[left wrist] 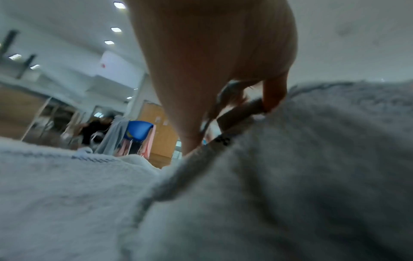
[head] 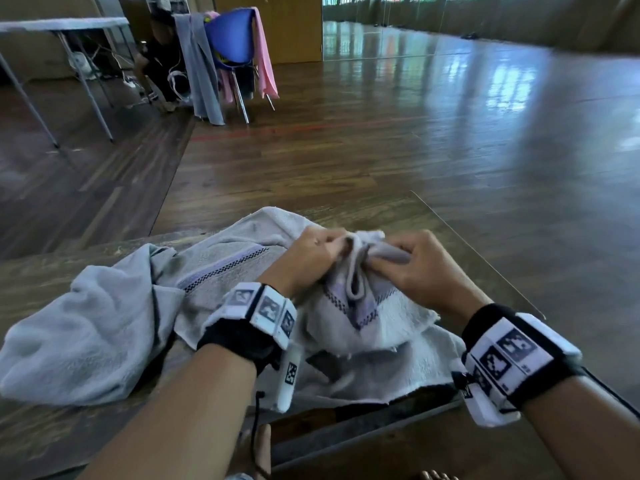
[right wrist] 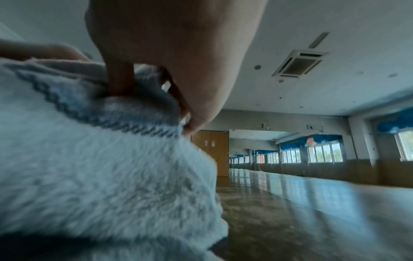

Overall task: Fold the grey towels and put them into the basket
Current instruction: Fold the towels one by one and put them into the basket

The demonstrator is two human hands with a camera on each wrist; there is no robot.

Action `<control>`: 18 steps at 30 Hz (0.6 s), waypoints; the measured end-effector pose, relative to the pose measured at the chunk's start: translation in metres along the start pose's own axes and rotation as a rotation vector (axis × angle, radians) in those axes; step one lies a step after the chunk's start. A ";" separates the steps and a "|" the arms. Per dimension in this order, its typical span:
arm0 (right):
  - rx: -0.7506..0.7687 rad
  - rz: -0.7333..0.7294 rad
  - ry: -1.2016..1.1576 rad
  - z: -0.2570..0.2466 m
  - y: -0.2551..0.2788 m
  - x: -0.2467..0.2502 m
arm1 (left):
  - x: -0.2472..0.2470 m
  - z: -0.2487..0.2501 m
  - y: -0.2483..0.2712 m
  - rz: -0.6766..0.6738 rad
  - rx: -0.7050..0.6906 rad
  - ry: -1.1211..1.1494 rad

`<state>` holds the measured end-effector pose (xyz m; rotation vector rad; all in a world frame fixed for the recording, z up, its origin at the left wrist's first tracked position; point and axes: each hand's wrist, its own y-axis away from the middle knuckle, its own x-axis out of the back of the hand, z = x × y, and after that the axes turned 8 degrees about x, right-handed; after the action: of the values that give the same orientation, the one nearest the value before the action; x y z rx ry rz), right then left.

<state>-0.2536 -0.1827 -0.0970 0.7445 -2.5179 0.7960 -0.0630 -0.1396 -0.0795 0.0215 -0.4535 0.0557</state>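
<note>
A light grey towel (head: 388,320) with a purple checked band lies bunched on the wooden table (head: 41,282) in front of me. My left hand (head: 311,254) and right hand (head: 412,261) both pinch a gathered edge of it, close together, above the table's far side. In the left wrist view my left hand (left wrist: 223,53) has fingertips (left wrist: 273,98) gripping a fold of the towel (left wrist: 290,176). The right wrist view has my right hand (right wrist: 170,53) clamped on the towel's banded edge (right wrist: 107,113). A second grey towel (head: 86,334) lies crumpled at the left. No basket is in view.
The table's far edge (head: 478,254) runs just beyond my hands, with wooden floor past it. A blue chair (head: 232,39) draped with grey and pink cloths stands at the back left, beside a folding table (head: 62,26) and a crouching person (head: 159,60).
</note>
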 end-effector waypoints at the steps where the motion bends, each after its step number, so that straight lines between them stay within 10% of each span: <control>1: 0.041 0.100 -0.075 -0.007 -0.002 0.003 | 0.004 0.007 0.000 -0.012 0.033 0.161; 5: 0.052 0.261 -0.364 -0.028 -0.008 0.013 | 0.022 0.029 0.004 -0.175 0.040 0.581; 9: -0.108 0.107 -0.249 -0.028 -0.006 0.028 | 0.016 0.034 0.010 -0.023 0.046 0.622; 14: -0.171 -0.129 -0.061 -0.026 -0.013 0.049 | 0.023 0.039 0.011 -0.077 0.160 0.179; 18: -0.056 0.022 0.113 -0.029 -0.094 0.066 | 0.058 0.079 -0.041 0.134 0.122 -0.018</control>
<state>-0.2437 -0.2548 -0.0036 0.6356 -2.4404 0.7508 -0.0434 -0.1808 0.0166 0.1113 -0.4688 0.2147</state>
